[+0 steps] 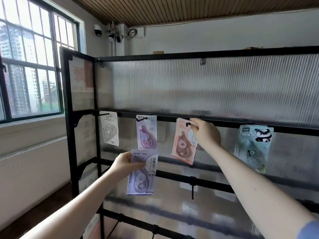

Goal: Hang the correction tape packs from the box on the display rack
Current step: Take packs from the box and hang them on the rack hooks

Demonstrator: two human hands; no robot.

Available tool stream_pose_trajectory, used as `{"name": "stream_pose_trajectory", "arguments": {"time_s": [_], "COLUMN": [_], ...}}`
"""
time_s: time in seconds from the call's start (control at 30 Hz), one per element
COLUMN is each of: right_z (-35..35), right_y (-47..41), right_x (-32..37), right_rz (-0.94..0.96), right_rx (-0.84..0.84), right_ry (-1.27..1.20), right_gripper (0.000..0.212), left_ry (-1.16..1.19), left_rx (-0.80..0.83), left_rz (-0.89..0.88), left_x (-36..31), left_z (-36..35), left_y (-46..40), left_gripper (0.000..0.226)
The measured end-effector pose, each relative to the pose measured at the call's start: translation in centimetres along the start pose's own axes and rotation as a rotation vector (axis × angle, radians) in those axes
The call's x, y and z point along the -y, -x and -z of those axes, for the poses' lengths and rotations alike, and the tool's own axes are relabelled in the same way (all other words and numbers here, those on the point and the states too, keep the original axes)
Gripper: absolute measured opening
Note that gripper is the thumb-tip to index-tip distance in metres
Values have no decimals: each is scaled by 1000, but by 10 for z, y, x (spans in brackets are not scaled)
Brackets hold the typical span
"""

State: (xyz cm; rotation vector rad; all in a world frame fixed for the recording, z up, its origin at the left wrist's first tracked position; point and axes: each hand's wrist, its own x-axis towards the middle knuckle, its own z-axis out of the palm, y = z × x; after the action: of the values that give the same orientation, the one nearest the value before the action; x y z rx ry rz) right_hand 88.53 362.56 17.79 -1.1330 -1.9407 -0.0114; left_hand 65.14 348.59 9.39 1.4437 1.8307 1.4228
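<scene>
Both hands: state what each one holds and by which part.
The left hand grips the lilac pack by its upper left edge. The right hand pinches the pink pack at its top right corner, by the hook.

We face a barred, dark-framed window (31,66) bright with daylight, white plaster walls (224,33), a brown slatted wooden ceiling (189,9) and a long white radiator cover (32,176).

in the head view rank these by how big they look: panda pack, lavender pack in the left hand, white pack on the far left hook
1. panda pack
2. lavender pack, close behind and held nearer the camera, so unsure
3. white pack, clearly smallest
</scene>
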Motion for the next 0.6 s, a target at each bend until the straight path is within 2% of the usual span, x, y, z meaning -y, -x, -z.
{"name": "stream_pose_trajectory", "arguments": {"time_s": [0.17,0.37,0.6], "right_z": [0,6,27], "right_y": [-5,11,49], "right_x": [0,-6,-19], "right_rz": [27,27,-53], "right_rx": [-15,-48,-23], "right_ry": [85,152,270], "right_gripper": [35,47,40], "left_ry": [4,41,128], "left_rx": [-1,20,38], "left_rz": [1,4,-22], "left_x": [1,-2,-16], "left_z": [-2,1,1], "left_y": [1,5,16], "left_gripper": [16,17,13]}}
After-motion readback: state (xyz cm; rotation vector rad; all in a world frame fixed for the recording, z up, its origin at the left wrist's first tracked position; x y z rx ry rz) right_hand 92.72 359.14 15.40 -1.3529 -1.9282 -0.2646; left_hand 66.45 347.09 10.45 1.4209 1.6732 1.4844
